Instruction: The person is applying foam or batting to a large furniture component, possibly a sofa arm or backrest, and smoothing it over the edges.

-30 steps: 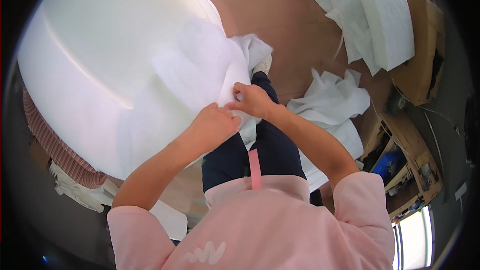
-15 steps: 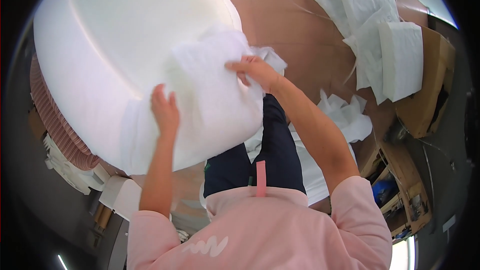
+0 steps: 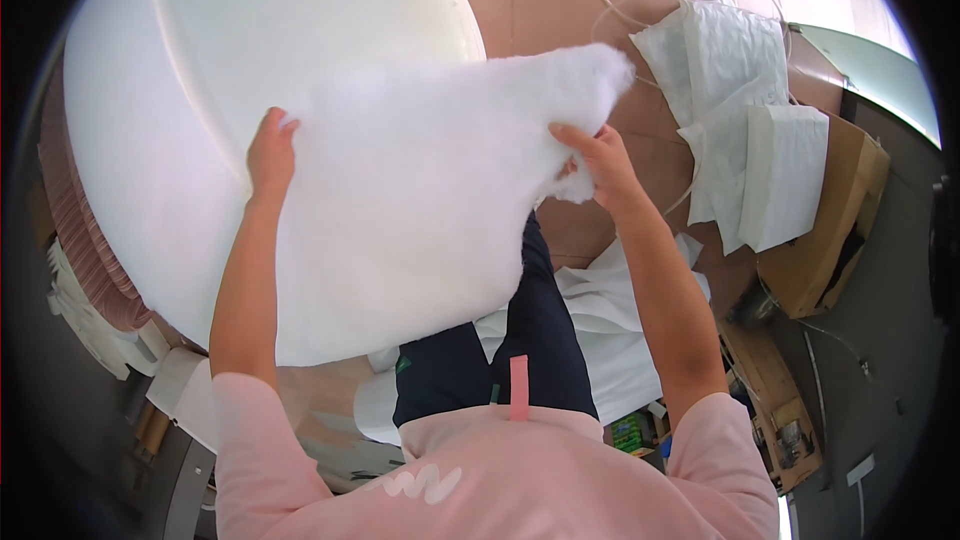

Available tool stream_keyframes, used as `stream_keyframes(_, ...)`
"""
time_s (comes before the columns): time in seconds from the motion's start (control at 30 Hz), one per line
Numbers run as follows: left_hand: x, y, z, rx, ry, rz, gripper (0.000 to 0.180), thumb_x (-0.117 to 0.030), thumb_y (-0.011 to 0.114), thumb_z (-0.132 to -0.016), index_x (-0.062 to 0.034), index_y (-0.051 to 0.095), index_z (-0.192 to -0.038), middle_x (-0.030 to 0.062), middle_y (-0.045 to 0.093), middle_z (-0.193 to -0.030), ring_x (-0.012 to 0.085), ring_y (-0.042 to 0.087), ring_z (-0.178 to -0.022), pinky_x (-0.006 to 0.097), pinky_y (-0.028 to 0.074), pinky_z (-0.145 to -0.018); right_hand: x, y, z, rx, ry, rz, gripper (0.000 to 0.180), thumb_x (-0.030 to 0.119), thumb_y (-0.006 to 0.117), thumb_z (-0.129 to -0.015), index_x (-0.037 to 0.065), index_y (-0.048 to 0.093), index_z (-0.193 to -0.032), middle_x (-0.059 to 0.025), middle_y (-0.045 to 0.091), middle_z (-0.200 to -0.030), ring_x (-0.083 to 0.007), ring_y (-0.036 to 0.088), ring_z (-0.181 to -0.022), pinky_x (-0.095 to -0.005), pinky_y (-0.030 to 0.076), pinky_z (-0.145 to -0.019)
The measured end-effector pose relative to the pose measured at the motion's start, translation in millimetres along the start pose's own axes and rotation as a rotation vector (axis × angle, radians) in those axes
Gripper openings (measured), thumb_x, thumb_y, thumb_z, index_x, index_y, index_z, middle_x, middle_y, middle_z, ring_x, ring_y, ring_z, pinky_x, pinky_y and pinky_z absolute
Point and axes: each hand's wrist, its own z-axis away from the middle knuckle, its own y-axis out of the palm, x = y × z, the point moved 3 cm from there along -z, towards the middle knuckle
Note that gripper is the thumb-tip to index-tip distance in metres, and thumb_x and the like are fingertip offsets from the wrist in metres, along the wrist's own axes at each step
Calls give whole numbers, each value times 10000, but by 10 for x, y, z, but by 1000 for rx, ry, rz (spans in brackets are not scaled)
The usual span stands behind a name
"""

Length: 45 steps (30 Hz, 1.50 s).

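- Both hands have moved up and farther apart since half a second ago: the left hand [image 3: 270, 155], which lay loose with its fingers spread, now grips an edge, and the fluffy white sheet [image 3: 420, 200] stretches broad between the two.
- Nearest, a soft pink shirt [image 3: 500, 470] and smooth navy trousers [image 3: 545, 310].
- On the left, thumb and fingers are pinched together on the sheet's edge; the right hand [image 3: 605, 165] has its thumb laid over a ragged corner, fingers curled beneath, partly hidden.
- That sheet hangs before the trousers and over the near part of the large white form [image 3: 330, 0]; whether its underside touches cannot be told. It looks like lofty fibre wadding, matted, with a torn, wispy right end.
- To handle it well, I would grip broad folds rather than wisps, pull evenly and gently, and keep the thin corner from tearing.
- Behind it, the form looks smooth and rounded, with a raised, curved ridge.
- Farther off, on the brown floor [image 3: 550, 0], lie crumpled white cloth [image 3: 610, 295], a blocky white bundle [image 3: 785, 175] and a stiff cardboard box [image 3: 840, 220].
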Motion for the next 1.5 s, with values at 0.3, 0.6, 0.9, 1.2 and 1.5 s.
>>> stream_keyframes(0.3, 227, 992, 309, 224, 201, -322, 351, -197, 711, -847, -94, 555, -1144, 114, 614, -1062, 327, 613, -1034, 482, 487, -873, -1203, -628, 15, -178, 542, 10, 337, 198, 714, -844, 4, 650, -1113, -93, 697, -1006, -207, 683, -840, -348, 566, -716)
stream_keyframes(0.6, -632, 922, 1038, 655, 293, 191, 591, -513, 560, -938, -62, 551, -1320, 121, 509, -1369, 334, 496, -1240, 452, 393, -1048, -554, -522, 95, -265, 17, 435, 315, 244, 727, -856, 1, 691, -1054, -86, 704, -966, -149, 656, -876, -316, 539, -737)
stream_keyframes(0.9, -721, 437, 1635, 365, 343, 115, 576, -484, 527, -951, -70, 531, -1351, 146, 495, -1392, 343, 441, -1310, 489, 302, -1128, -926, -783, 430, -214, 200, 10, 369, 306, 705, -908, 0, 671, -1112, -33, 704, -1002, -154, 663, -822, -285, 528, -757)
stream_keyframes(1.2, -838, 575, 1943, 14, 321, 86, 457, -396, 528, -936, -65, 576, -1246, 157, 530, -1349, 318, 457, -1300, 515, 287, -1129, -1090, -1141, 154, -331, 65, 1189, 537, 508, 637, -885, -26, 685, -858, -172, 698, -819, -334, 669, -808, -422, 507, -770)
stream_keyframes(1.5, -467, 393, 2004, -122, 329, 331, 273, -238, 623, -896, -79, 630, -1119, 113, 590, -1221, 306, 529, -1186, 449, 388, -1052, -802, -1051, 926, -201, 58, 1013, 339, 302, 680, -881, -33, 721, -903, -62, 690, -722, -122, 616, -668, -289, 482, -648)
